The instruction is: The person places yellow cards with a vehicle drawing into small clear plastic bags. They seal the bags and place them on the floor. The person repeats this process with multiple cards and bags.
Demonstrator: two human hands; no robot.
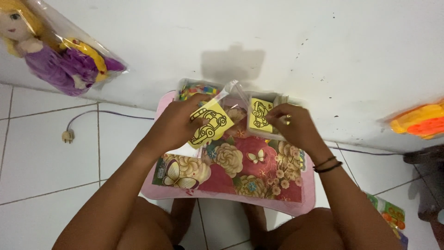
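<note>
My left hand (178, 121) holds a yellow card with a black car outline (209, 124) together with a clear plastic bag (230, 95), above the back of a small pink table (231, 201). My right hand (291, 124), a ring on one finger and dark bands on the wrist, pinches a second yellow car card (260, 115) beside a clear box (273, 135). The two cards are apart, with the bag's open mouth between them.
The pink table has a flower and butterfly top. A clear tub of colourful pieces (198, 90) stands at its back left. A doll in plastic wrap (55, 51) hangs on the wall. A plug and cable (69, 134) lie on the tiled floor. Orange toys (422, 121) sit at the right.
</note>
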